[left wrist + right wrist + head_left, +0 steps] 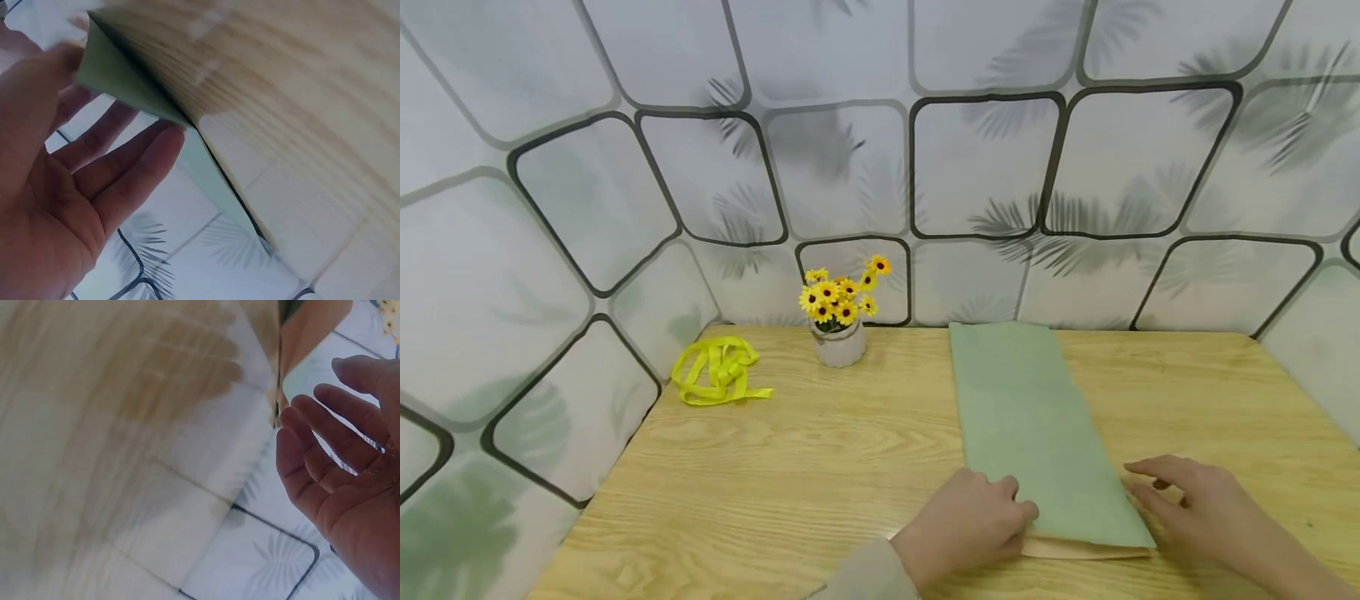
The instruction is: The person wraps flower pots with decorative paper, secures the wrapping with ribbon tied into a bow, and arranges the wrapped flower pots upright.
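A long folded sheet of paper (1026,433), pale green outside with a peach layer at its near edge, lies on the right half of the table. At its near left corner my left hand (973,517) grips the edge with curled fingers. The left wrist view shows the green paper (119,81) raised off the table between thumb and fingers. Beside the near right edge is my right hand (1198,504), its fingers loosely bent and holding nothing. In the right wrist view the fingertips of the right hand (344,450) are close to the paper's edge; whether they touch it I cannot tell.
A loosely coiled yellow ribbon (718,371) lies at the table's back left. Right of it stands a small whitish pot (841,346) of yellow flowers (842,298). The wooden table (775,475) meets a patterned curtain (985,167) at the back and sides.
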Demonstrator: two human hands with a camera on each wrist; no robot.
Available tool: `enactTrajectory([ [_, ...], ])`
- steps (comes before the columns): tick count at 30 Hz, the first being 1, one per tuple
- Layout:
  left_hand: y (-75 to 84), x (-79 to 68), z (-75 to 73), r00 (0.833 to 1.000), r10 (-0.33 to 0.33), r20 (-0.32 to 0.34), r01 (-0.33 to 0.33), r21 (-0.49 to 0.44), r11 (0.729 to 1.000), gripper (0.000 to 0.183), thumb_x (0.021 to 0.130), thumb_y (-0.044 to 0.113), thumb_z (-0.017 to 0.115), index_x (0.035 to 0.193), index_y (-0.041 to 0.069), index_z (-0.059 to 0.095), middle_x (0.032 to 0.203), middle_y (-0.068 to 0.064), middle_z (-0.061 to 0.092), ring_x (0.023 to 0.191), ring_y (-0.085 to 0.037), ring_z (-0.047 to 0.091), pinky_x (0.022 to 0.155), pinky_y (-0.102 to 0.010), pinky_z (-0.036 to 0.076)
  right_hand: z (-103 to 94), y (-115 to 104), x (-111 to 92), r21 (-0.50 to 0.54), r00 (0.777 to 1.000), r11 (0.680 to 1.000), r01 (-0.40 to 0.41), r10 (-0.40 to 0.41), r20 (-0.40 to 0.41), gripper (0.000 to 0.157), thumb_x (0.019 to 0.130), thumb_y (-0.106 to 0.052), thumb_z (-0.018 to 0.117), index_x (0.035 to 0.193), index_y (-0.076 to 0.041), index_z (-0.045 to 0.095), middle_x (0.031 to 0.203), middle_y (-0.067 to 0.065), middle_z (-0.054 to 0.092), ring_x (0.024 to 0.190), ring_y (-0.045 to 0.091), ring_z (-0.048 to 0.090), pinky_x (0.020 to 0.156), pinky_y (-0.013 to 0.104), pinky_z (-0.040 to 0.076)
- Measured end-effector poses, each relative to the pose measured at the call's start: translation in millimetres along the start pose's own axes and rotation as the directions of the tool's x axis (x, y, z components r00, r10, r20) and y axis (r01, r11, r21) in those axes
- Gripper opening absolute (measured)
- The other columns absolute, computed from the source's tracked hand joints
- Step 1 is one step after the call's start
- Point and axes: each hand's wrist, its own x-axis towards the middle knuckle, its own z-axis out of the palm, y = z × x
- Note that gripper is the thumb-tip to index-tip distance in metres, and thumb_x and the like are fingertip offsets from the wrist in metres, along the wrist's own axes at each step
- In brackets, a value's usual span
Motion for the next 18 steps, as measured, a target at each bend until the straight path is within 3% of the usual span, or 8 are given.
enactTrajectory([
  [4, 2.6, 0.3, 0.3, 0.999, -0.022, -0.043, 0.022, -0.006, 1.0, 0.01, 0.1, 0.034, 0.065, 0.098, 0.026, 0.059, 0.07, 0.013, 0.054, 0.046, 0.0, 0.028, 0.039, -0.017, 0.023, -7.3, 2.3, -1.8, -0.029, 0.997, 0.999, 0.019, -0.021, -0.081, 0.023, 0.075, -0.001, 0.086, 0.096, -0.008, 0.078, 0.083, 0.005, 0.076, 0.065, -0.012, 0.055, 0.049, 0.009, 0.039],
  [10, -3.7, -1.3, 4.5, 0.994, -0.078, -0.076, 0.066, -0.156, 0.986, 0.013, 0.097, 0.03, 0.068, 0.09, 0.024, 0.058, 0.061, 0.015, 0.047, 0.047, 0.003, 0.029, 0.041, -0.014, 0.021, -7.7, 2.4, -7.5, -0.007, 1.0, 1.0, -0.02, 0.02, -0.003, 0.018, 0.076, -0.004, 0.086, 0.09, -0.014, 0.079, 0.078, -0.007, 0.075, 0.067, -0.014, 0.056, 0.051, 0.01, 0.043],
  [14, -5.6, -1.8, 4.9, 0.984, -0.137, -0.112, 0.103, -0.265, 0.959, 0.021, 0.094, 0.025, 0.067, 0.078, 0.024, 0.055, 0.057, 0.016, 0.042, 0.047, 0.004, 0.027, 0.041, -0.011, 0.02, -1.5, 0.0, -8.5, 0.06, 0.995, 0.998, -0.022, 0.016, 0.096, 0.014, 0.081, -0.008, 0.084, 0.093, -0.014, 0.08, 0.085, -0.003, 0.078, 0.07, -0.013, 0.059, 0.054, 0.013, 0.049],
  [18, -5.8, 0.9, 4.1, 0.971, -0.22, -0.091, 0.168, -0.39, 0.905, 0.029, 0.097, 0.021, 0.061, 0.071, 0.022, 0.048, 0.055, 0.014, 0.033, 0.047, 0.003, 0.023, 0.04, -0.011, 0.018, 7.3, -1.3, -5.5, 0.121, 0.99, 0.99, 0.075, -0.089, 0.112, 0.02, 0.079, -0.005, 0.085, 0.097, -0.014, 0.08, 0.089, -0.003, 0.079, 0.074, -0.011, 0.062, 0.06, 0.007, 0.049],
])
